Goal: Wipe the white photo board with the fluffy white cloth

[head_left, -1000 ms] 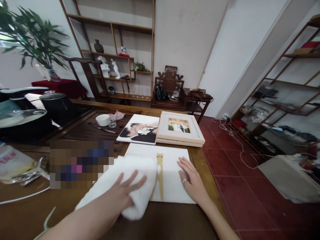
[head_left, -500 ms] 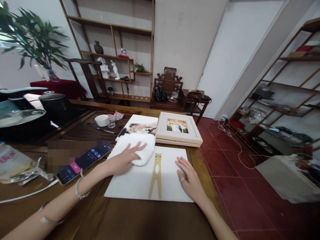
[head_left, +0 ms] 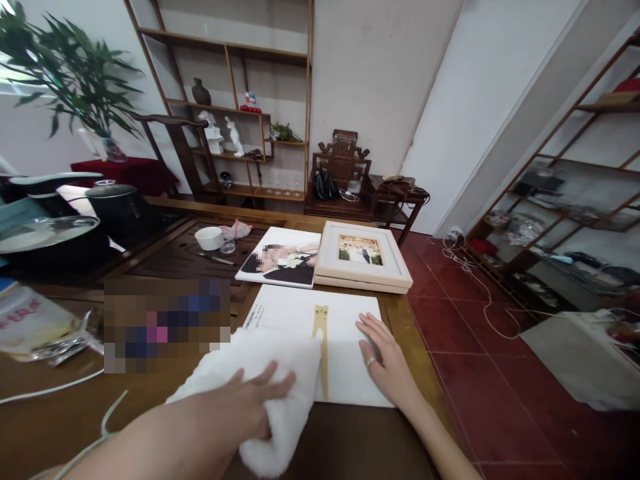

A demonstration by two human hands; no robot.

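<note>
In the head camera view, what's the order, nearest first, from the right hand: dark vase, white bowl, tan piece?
1. Tan piece: left of the right hand, on the white board.
2. White bowl: farther left, across the table.
3. Dark vase: on the shelf beyond.

The right hand [head_left: 384, 357] wears a ring [head_left: 371, 361] (slim, silvery).

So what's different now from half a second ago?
The left hand has drawn the white cloth back toward the person, from the far left of the white board to its near edge. Nothing was let go. The right hand stays on the board's right side; the framed picture hasn't moved.
</note>
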